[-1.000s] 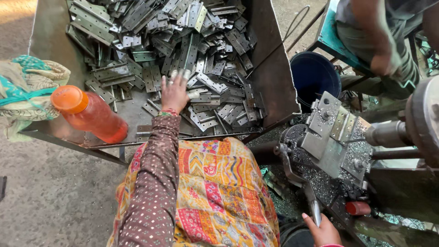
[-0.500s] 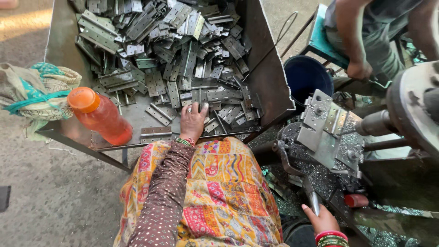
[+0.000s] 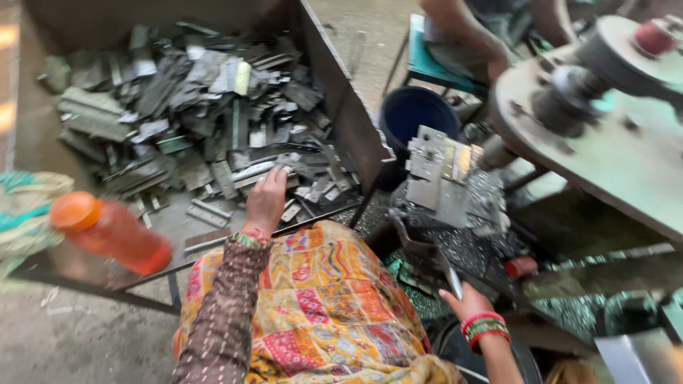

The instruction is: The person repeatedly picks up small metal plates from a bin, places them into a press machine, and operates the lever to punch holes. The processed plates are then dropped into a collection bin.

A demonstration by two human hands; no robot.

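Head view, looking down over a lap covered in orange and yellow patterned cloth (image 3: pixel 320 306). The left hand (image 3: pixel 266 201), on a brown dotted sleeve, reaches into the large rusty sheet-metal tray (image 3: pixel 334 107) and rests near its front edge, fingers loosely curled downward onto the nearest flat grey metal strips (image 3: pixel 249 174); blur hides whether a strip is actually pinched. These strips belong to the heap of stamped grey metal pieces (image 3: pixel 192 107) that fills the middle and far part of the tray, while a few single pieces lie apart on the bare floor of the tray just beside the hand.

The right hand (image 3: pixel 466 302), wearing red and green bangles at the wrist, is closed around the lower end of a slim shiny metal lever (image 3: pixel 449 274) at the front of a dark press tool (image 3: pixel 445 181). The tool carries pale square metal blocks and stands to the right of the tray's right wall, with glittering metal swarf around its base.

An orange-capped bottle of reddish liquid (image 3: pixel 107 235) lies tilted at the tray's front left corner, next to a bundle of pale and teal cloth (image 3: pixel 28 213). A dark blue bucket (image 3: pixel 416 114) stands beyond the tray's right wall. A large grey flywheel (image 3: pixel 605 121) fills the upper right, and another person's arm (image 3: pixel 462 35) shows at the top edge.
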